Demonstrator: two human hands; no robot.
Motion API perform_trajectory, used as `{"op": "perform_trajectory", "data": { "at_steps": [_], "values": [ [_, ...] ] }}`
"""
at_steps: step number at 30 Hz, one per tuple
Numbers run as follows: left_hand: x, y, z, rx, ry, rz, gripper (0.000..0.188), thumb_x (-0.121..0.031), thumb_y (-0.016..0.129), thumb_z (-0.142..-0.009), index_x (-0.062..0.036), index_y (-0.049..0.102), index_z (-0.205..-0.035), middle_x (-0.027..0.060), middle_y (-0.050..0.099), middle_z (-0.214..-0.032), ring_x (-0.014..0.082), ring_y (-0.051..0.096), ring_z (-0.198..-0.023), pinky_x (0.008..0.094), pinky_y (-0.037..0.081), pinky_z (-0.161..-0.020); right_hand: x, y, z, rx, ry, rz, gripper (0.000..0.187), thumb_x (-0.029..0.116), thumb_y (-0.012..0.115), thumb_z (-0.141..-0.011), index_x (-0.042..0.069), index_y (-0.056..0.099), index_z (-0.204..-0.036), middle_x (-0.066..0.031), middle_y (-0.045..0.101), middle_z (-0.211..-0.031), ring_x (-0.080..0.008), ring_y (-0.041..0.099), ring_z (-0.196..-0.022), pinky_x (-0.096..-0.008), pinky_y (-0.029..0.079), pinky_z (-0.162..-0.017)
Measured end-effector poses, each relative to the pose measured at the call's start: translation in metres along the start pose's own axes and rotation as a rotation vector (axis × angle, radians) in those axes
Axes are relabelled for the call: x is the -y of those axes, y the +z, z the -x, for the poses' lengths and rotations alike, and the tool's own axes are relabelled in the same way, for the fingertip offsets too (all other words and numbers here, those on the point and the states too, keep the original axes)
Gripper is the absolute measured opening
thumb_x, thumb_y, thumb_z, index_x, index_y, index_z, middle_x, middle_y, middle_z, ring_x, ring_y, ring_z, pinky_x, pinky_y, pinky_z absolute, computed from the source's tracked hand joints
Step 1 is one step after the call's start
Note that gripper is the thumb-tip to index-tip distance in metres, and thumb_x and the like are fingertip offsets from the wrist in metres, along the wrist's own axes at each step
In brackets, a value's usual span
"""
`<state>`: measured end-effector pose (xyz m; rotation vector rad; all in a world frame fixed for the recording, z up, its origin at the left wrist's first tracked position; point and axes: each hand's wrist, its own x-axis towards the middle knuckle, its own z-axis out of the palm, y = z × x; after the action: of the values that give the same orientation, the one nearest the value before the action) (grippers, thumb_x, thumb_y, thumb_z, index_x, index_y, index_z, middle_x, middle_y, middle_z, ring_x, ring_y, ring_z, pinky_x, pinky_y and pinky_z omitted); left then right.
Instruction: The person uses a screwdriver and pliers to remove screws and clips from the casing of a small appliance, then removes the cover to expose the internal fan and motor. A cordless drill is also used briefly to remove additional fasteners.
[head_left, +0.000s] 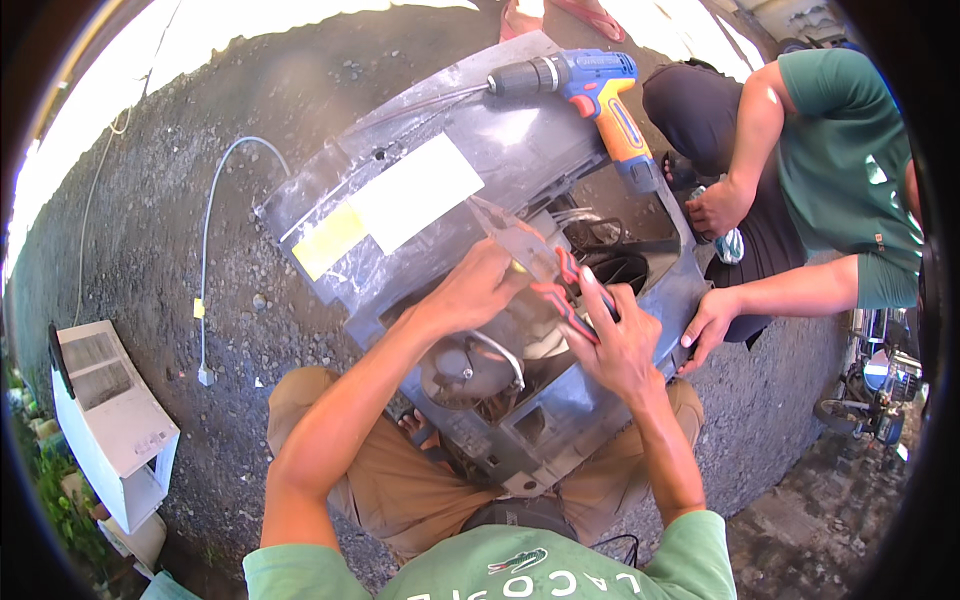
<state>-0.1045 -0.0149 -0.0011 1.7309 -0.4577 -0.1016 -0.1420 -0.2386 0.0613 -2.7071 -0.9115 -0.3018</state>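
Note:
My right hand (pixel 622 335) is wrapped round a pair of pliers (pixel 566 290) with red and black handles, its long jaws pointing up and left over the opening of a grey plastic appliance housing (pixel 610 400). My left hand (pixel 468 287) reaches over that same opening, fingers closed beside the jaws; what is between them, if anything, is too small to make out. Below my hands a round motor (pixel 465 370) sits inside the housing, with a pale curved wire or tube near it. White paper (pixel 418 195) and a yellow label are on the housing's upper panel.
A blue and orange cordless drill (pixel 610 110) lies on the housing's far end, its long bit pointing left. At the right a co-worker (pixel 830 170) sits with one hand (pixel 708 325) by the housing's edge. A grey cable (pixel 208 230) and a white box-shaped cabinet (pixel 115 425) are on the gravel.

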Motion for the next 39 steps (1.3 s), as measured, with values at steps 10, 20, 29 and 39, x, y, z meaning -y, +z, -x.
{"op": "perform_trajectory", "data": {
  "at_steps": [10, 20, 29, 39],
  "values": [
    [-0.01, 0.002, -0.002, -0.024, -0.111, 0.041, 0.016, 0.0, 0.067, -0.083, -0.0025, 0.056, -0.094, 0.0101, 0.058, -0.104, 0.0227, 0.059, -0.109, 0.0337, 0.044, -0.095, -0.03, -0.003, 0.026, -0.215, 0.113, -0.308, 0.086, 0.016, 0.077, -0.075, -0.001, 0.038, -0.149, -0.0172, 0.063, -0.113, -0.0211, 0.066, -0.08, -0.0309, 0.054, -0.068],
    [-0.014, 0.01, -0.06, 0.181, -0.05, -0.153, 0.035, -0.018, 0.082, -0.079, -0.0036, 0.052, -0.065, 0.002, 0.051, -0.059, 0.0152, 0.047, -0.056, 0.0293, 0.038, -0.053, -0.081, 0.022, 0.04, -0.309, 0.46, -0.699, 0.071, 0.02, 0.067, -0.089, -0.002, 0.036, -0.15, -0.0211, 0.055, -0.138, -0.0272, 0.058, -0.121, -0.035, 0.042, -0.102],
    [0.0, 0.039, -0.041, -0.407, 0.148, -0.088, 0.034, -0.001, 0.075, -0.084, -0.0013, 0.05, -0.061, 0.0061, 0.056, -0.059, 0.0139, 0.056, -0.055, 0.0297, 0.046, -0.054, -0.087, 0.023, 0.043, -0.285, 0.429, -0.565, 0.075, 0.021, 0.07, -0.088, -0.004, 0.035, -0.149, -0.0238, 0.051, -0.142, -0.0312, 0.057, -0.125, -0.0376, 0.042, -0.105],
    [-0.007, 0.005, -0.072, 0.261, 0.134, -0.011, 0.032, -0.006, 0.078, -0.079, -0.0024, 0.051, -0.062, 0.0069, 0.049, -0.057, 0.0234, 0.049, -0.051, 0.0359, 0.038, -0.05, -0.09, 0.026, 0.051, -0.286, 0.464, -0.562, 0.078, 0.033, 0.07, -0.09, -0.007, 0.036, -0.148, -0.0269, 0.052, -0.139, -0.0336, 0.057, -0.124, -0.0393, 0.043, -0.104]
  ]
}}
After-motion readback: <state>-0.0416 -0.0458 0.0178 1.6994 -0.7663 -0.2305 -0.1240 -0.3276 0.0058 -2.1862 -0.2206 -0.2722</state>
